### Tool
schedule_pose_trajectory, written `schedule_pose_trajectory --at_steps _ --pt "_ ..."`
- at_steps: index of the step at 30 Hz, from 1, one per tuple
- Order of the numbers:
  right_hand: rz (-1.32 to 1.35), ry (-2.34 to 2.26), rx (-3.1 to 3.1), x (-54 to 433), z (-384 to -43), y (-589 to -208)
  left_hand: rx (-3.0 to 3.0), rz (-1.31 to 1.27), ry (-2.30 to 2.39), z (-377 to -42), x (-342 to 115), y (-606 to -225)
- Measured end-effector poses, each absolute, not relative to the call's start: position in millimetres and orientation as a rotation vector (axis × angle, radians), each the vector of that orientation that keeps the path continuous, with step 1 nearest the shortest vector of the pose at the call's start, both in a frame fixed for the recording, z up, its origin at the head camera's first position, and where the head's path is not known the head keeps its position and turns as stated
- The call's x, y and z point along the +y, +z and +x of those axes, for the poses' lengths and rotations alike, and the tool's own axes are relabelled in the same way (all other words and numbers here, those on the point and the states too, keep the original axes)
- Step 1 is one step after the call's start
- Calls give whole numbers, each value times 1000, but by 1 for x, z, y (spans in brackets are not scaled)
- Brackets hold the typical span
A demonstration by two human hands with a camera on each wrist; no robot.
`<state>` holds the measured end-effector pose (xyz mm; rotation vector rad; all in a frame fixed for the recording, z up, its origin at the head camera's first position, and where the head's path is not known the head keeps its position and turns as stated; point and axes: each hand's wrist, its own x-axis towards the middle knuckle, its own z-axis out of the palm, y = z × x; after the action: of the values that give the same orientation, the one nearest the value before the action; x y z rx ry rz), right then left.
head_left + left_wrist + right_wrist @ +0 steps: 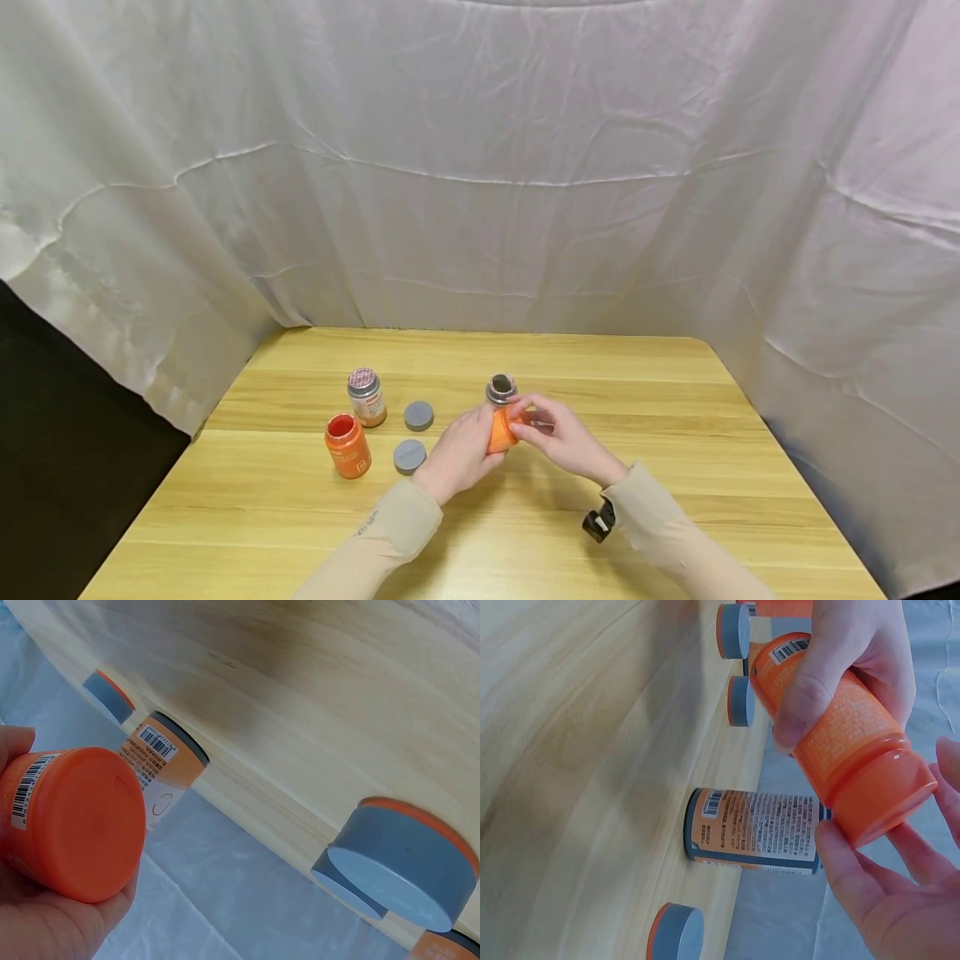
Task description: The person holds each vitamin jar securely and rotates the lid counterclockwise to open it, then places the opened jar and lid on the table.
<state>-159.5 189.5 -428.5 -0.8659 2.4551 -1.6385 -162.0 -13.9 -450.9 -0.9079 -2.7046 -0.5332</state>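
Note:
My left hand (467, 446) grips an orange bottle (847, 724) round its body, fingers wrapped over the label. The bottle is tilted, and its round base (94, 825) faces the left wrist camera. At the other end, the fingers and thumb of my right hand (562, 433) curl about the glossy orange neck end; fingertips are right at its rim in the right wrist view. Just beyond the hands stands an upright grey bottle (501, 388) with an orange label and an uncapped, dark mouth.
Left of the hands stand an uncapped orange bottle (348, 450) and a grey bottle (367, 402) with a patterned top. Grey caps (418, 416) lie on the wooden table (675, 400); another cap (676, 931) shows in the right wrist view. Pale curtains (480, 225) surround the table.

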Motion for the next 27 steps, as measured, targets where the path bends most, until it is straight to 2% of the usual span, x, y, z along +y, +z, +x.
schedule_pose_trajectory --at_steps 18,27 --pt "-722 -1858 2480 175 -159 -435 -2707 -907 -530 -159 -14 -449" --pt "-511 -1980 2448 172 -162 -433 -2702 -909 -522 -160 -13 -450"
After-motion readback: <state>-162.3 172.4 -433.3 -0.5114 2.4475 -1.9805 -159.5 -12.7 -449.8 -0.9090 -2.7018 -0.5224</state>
